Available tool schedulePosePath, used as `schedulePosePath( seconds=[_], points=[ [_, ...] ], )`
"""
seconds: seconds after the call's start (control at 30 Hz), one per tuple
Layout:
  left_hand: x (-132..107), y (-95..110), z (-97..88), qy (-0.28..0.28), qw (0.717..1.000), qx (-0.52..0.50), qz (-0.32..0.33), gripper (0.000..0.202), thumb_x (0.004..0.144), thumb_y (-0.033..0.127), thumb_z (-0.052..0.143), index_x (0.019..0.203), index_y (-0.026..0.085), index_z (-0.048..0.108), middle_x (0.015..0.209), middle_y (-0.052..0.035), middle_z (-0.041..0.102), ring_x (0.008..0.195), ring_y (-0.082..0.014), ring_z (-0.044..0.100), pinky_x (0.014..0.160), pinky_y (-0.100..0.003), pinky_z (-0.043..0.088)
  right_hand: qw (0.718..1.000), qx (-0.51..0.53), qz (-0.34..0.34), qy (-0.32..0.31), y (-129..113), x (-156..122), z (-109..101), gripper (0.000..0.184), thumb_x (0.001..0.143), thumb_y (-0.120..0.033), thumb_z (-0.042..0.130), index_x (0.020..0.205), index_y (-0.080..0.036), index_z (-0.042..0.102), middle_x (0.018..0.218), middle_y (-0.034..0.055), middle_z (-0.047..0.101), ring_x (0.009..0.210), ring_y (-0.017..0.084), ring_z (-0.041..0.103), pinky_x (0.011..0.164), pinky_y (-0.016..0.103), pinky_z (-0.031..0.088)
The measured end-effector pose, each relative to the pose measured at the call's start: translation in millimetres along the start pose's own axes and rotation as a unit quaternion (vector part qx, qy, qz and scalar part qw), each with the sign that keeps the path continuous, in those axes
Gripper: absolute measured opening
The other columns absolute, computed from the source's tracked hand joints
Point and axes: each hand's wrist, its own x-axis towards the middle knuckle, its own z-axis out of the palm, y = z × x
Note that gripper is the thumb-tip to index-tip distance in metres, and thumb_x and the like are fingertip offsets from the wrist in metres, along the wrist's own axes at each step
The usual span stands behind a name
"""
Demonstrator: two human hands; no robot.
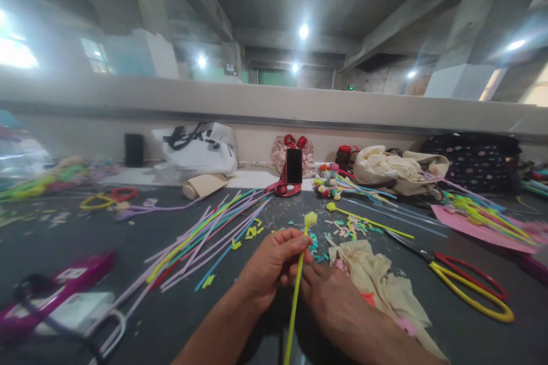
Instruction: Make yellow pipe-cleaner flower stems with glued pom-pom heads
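My left hand [272, 265] is closed in a pinch near the top of a yellow-green pipe cleaner [295, 293], just under its curled fuzzy tip. The stem runs down toward me between both hands. My right hand [331, 299] is closed around the same pipe cleaner lower down, its fingertips meeting the left hand's. Right of my right hand lies a crumpled cream cloth [377, 282] with pink bits beneath it. Both hands rest over a dark table [180, 319].
A fan of coloured pipe cleaners [205, 242] lies to the left, cut scraps [342, 228] ahead, scissors [466, 285] with red and yellow handles to the right. A phone [293, 166] stands at the back among bags. A pink device [60, 282] sits near left.
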Motion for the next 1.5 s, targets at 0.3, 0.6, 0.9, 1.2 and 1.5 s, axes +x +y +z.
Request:
schedulePosePath(
  seconds=[0.3,0.6,0.9,1.2,1.5],
  points=[
    [2,-3,3.6,0.015,1.000,0.000,-0.011,0.023,0.067,0.033,0.064,0.063,0.014,0.052,0.051,0.0047,0.053,0.031,0.0011,0.031,0.030,-0.011,0.017,0.943,0.252,0.179,0.120,17,-17,-59,0.015,0.079,-0.011,0.041,0.071,-0.019,0.051,0.059,-0.0050,0.050,0.052,0.010,0.047,0.049,0.020,0.034],
    [8,-24,8.8,-0.061,0.996,-0.037,-0.059,0.024,0.071,0.035,0.060,0.063,0.012,0.055,0.044,0.0045,0.049,0.032,-0.0006,0.035,0.031,-0.011,0.020,0.821,0.496,0.231,0.162,29,-36,-56,0.015,0.079,-0.019,0.046,0.083,-0.018,0.061,0.070,-0.0015,0.054,0.062,0.012,0.048,0.055,0.021,0.038],
    [8,-30,12.7,-0.053,0.995,-0.045,-0.076,0.022,0.069,0.032,0.063,0.065,0.011,0.056,0.053,0.0014,0.054,0.034,-0.0006,0.040,0.031,-0.010,0.025,0.727,0.607,0.281,0.153,26,-30,-50,0.012,0.073,-0.026,0.055,0.071,-0.014,0.058,0.055,-0.0041,0.052,0.046,0.008,0.045,0.045,0.019,0.034],
    [11,-33,13.7,-0.032,0.998,-0.021,-0.051,0.021,0.066,0.030,0.066,0.063,0.012,0.056,0.056,-0.0003,0.058,0.035,-0.0017,0.041,0.031,-0.012,0.025,0.786,0.525,0.278,0.168,25,-30,-47,0.019,0.075,-0.029,0.053,0.062,-0.016,0.055,0.053,-0.0043,0.047,0.049,0.010,0.043,0.047,0.020,0.034],
    [8,-32,15.9,-0.072,0.996,0.025,-0.040,0.030,0.066,0.040,0.064,0.060,0.013,0.055,0.047,0.0027,0.052,0.033,-0.0023,0.037,0.031,-0.013,0.023,0.632,0.727,0.246,0.106,26,-31,-40,0.023,0.071,-0.037,0.059,0.066,-0.014,0.054,0.048,-0.0045,0.051,0.039,0.007,0.043,0.044,0.020,0.036]
  ],
)
